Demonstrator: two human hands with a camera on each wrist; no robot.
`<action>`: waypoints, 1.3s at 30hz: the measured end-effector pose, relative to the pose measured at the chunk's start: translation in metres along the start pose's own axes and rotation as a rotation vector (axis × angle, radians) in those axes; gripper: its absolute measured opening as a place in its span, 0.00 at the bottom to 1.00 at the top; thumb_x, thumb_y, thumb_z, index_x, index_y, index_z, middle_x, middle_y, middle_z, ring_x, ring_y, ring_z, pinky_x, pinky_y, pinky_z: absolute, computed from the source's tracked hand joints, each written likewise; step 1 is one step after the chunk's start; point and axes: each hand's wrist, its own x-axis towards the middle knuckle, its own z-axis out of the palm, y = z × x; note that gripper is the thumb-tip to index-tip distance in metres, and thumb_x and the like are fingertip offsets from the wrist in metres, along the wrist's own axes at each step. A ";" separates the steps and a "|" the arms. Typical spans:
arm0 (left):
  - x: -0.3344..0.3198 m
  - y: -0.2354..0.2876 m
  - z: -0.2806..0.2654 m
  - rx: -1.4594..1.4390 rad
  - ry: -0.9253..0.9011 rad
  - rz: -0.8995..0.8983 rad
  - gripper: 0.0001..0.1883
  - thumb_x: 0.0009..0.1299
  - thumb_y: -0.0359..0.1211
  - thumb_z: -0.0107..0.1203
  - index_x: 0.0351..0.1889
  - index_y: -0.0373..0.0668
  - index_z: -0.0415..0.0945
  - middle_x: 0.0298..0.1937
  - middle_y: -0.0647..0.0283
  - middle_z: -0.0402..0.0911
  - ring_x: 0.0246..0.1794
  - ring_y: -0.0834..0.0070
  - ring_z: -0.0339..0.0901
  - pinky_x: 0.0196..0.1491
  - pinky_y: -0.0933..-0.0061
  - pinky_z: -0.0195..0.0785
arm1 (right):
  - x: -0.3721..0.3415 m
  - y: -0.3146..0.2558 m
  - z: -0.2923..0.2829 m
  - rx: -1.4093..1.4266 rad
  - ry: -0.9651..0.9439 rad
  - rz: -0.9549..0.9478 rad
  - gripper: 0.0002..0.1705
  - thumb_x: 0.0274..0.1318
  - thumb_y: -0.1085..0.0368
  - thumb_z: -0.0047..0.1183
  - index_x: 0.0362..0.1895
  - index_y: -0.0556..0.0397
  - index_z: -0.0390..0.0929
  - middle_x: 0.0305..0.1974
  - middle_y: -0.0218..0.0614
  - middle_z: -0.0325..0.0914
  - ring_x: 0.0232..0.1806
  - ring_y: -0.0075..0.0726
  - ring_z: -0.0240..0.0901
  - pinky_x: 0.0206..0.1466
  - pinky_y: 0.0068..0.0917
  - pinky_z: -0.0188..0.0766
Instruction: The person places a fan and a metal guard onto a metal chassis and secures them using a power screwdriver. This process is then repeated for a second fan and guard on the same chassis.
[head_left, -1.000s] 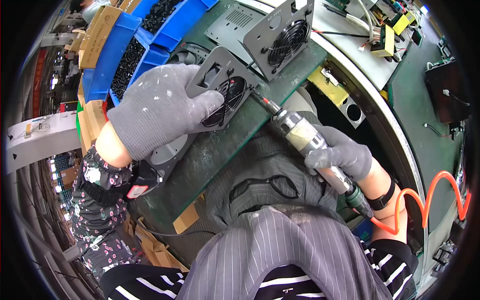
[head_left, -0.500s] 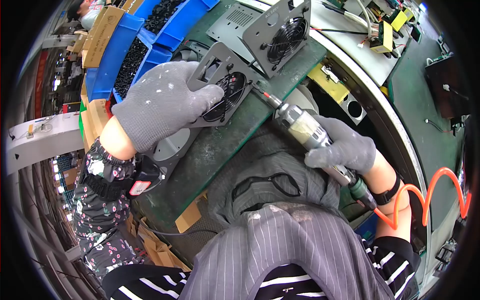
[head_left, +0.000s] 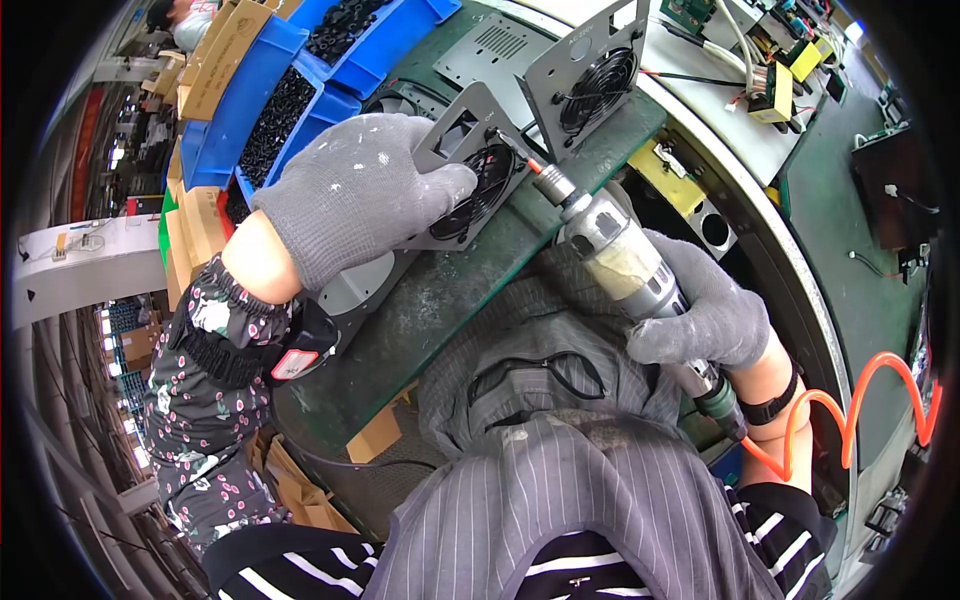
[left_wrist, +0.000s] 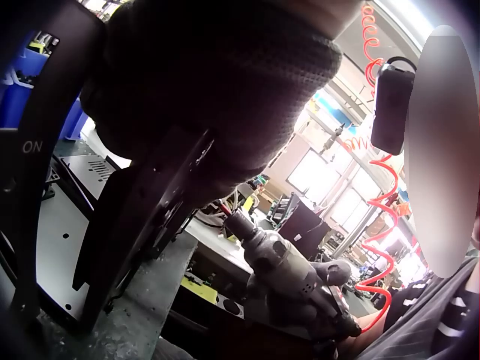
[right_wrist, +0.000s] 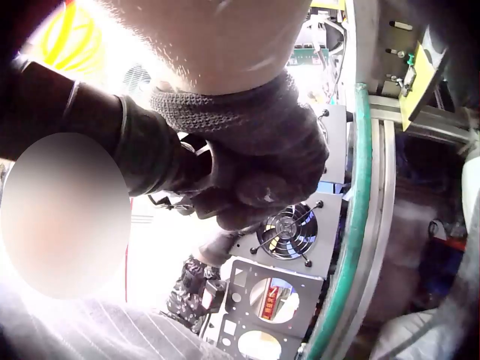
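My gloved left hand (head_left: 355,195) grips the edge of an upright grey metal panel (head_left: 480,100) marked ON, thumb on the front near its black fan (head_left: 485,195). In my gloved right hand (head_left: 710,305) is a pneumatic screwdriver (head_left: 620,255), fingers wrapped around its body. The tip of its bit is right at the fan's upper corner, by the ON mark. Glove and tool also show in the left wrist view, where the screwdriver (left_wrist: 281,259) slants toward the panel. Behind stands a second grey panel (head_left: 555,75) with a fan fitted.
Blue bins (head_left: 205,150) of small black parts stand at the left beside cardboard boxes (head_left: 225,60). A panel with round holes (right_wrist: 307,289) is on the green bench (head_left: 430,310) near my left wrist. An orange coiled hose (head_left: 848,440) runs from the screwdriver to the right.
The screwdriver's bit has moved from the fan's right corner to its upper corner near the ON mark. My left hand keeps its hold on the panel.
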 end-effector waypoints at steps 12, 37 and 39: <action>0.000 -0.002 0.000 0.057 0.023 0.067 0.19 0.61 0.44 0.53 0.39 0.36 0.77 0.29 0.48 0.77 0.32 0.53 0.75 0.39 0.61 0.66 | -0.001 -0.002 0.008 -0.039 0.046 0.020 0.43 0.32 0.54 0.70 0.54 0.61 0.67 0.41 0.32 0.71 0.41 0.24 0.66 0.46 0.23 0.65; 0.003 -0.012 0.006 0.147 0.078 0.115 0.20 0.63 0.45 0.50 0.37 0.36 0.76 0.30 0.48 0.78 0.36 0.52 0.76 0.42 0.59 0.67 | -0.012 -0.022 0.012 0.360 0.061 0.252 0.44 0.27 0.55 0.63 0.51 0.67 0.67 0.26 0.41 0.73 0.20 0.30 0.70 0.21 0.21 0.70; 0.003 -0.011 0.005 0.130 0.058 0.111 0.21 0.64 0.46 0.49 0.34 0.35 0.76 0.31 0.47 0.78 0.37 0.52 0.76 0.44 0.58 0.68 | -0.014 -0.017 0.013 0.278 0.036 0.174 0.38 0.35 0.57 0.61 0.52 0.65 0.67 0.30 0.33 0.72 0.27 0.24 0.69 0.31 0.20 0.67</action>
